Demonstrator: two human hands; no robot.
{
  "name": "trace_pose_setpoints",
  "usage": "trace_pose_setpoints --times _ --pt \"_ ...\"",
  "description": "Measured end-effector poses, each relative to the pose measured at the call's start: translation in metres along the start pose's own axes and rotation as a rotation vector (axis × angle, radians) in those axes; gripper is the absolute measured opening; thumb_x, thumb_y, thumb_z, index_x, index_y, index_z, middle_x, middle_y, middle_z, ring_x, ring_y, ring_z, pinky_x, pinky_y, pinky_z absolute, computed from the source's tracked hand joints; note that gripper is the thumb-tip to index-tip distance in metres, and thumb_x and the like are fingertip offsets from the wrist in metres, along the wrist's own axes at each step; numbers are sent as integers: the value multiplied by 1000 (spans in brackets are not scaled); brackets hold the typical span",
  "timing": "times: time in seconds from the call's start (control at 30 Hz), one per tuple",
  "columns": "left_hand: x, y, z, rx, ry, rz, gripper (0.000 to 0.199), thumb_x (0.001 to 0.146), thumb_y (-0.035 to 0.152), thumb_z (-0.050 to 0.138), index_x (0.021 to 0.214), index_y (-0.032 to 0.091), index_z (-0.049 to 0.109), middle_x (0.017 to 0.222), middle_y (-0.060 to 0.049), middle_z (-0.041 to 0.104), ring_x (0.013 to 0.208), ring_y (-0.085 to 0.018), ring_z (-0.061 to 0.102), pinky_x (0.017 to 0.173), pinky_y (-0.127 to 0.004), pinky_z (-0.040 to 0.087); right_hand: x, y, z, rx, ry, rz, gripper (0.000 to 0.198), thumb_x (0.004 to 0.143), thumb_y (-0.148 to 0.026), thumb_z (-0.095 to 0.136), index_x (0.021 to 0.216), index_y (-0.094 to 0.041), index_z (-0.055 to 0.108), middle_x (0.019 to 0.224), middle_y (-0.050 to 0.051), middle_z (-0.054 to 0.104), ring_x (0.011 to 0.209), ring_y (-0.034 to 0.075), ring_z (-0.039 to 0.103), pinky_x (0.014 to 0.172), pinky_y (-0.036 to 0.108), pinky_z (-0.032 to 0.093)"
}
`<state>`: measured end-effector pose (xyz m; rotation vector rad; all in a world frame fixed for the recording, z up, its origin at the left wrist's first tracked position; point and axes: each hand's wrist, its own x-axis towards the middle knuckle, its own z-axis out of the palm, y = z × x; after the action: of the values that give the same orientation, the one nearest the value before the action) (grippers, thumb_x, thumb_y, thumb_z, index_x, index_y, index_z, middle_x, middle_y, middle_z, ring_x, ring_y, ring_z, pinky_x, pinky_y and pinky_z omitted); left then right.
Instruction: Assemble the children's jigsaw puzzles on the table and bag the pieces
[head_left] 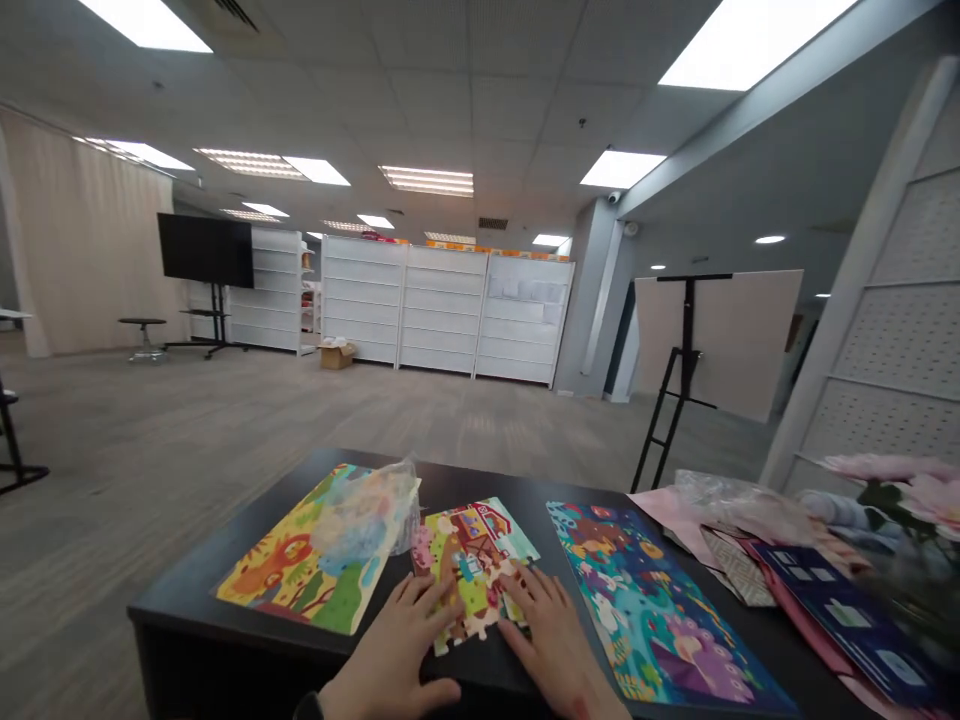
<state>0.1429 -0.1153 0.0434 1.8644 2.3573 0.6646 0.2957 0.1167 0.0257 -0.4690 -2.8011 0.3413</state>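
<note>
A partly assembled jigsaw puzzle (474, 532) with a red barn and farm animals lies on the black table between my hands. My left hand (397, 640) rests at its lower left edge, its fingers stretched out over the pieces and its thumb apart. On the other side, my right hand (551, 630) touches the lower right part of the puzzle, fingers spread and thumb near the bottom edge. No lifted piece shows in either hand. What lies directly under the fingertips is hidden.
Left stands a yellow-green animal picture board (300, 570) with a clear plastic bag (375, 505) on it. To the right lies a dark blue animal picture board (652, 610). Beyond it are pink papers (671, 520), a dark blue packet (840, 600) and pink flowers (930, 495).
</note>
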Motion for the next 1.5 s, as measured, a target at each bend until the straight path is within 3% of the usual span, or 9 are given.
trace_pose_setpoints --times 0.1,0.23,0.4,0.57,0.77,1.0,1.37,1.43,1.5 --pt "2 7 -7 -10 -38 75 74 77 42 83 143 46 51 156 1 47 135 -37 48 116 -61 33 8 18 3 -28 84 121 41 94 -47 55 133 -39 64 147 2 59 137 35 50 115 57 35" --pt "6 14 -1 14 -39 157 50 88 34 74 134 48 59 147 3 57 124 -33 55 109 -55 43 13 37 12 -97 242 218 40 94 -40 56 132 -30 67 143 8 61 139 38 47 116 61 31" --pt "18 32 37 106 35 185 41 91 17 63 128 35 65 138 -2 64 112 -30 62 96 -47 54 -7 24 5 -30 485 21 38 97 -27 50 132 -25 63 143 12 59 137 33 48 114 58 36" --pt "25 43 53 116 7 116 62 76 12 70 135 29 61 146 -8 58 127 -37 57 104 -55 51 -48 -4 3 151 290 -329 42 82 -19 66 123 -26 65 129 8 67 121 27 60 104 41 50" --pt "5 12 25 6 15 42 70 77 33 83 141 39 55 155 -3 49 144 -38 40 118 -64 30 -59 -11 5 148 240 -373 11 86 -13 67 89 -24 65 99 0 74 92 22 66 83 34 51" --pt "-1 1 30 97 66 104 44 100 40 59 144 42 52 149 1 56 141 -30 48 118 -57 35 -45 -10 -3 135 392 -453 23 101 -13 42 96 -23 62 83 2 71 78 20 64 78 33 48" --pt "2 16 18 106 10 46 45 103 48 52 147 47 46 154 3 51 144 -30 43 120 -60 30 -30 11 13 336 536 -411 22 103 -27 45 104 -25 67 92 3 77 81 19 74 75 28 58" --pt "2 21 14 75 0 33 44 103 49 50 147 46 46 154 2 51 145 -30 42 121 -61 26 -28 11 10 377 635 -336 26 104 -26 42 110 -24 67 99 6 78 90 20 75 81 29 59" --pt "1 25 10 45 -8 28 44 103 51 50 146 45 48 152 1 52 145 -31 41 121 -61 24 -27 6 9 361 615 -380 26 103 -25 46 117 -25 67 113 7 77 106 22 72 93 34 58"
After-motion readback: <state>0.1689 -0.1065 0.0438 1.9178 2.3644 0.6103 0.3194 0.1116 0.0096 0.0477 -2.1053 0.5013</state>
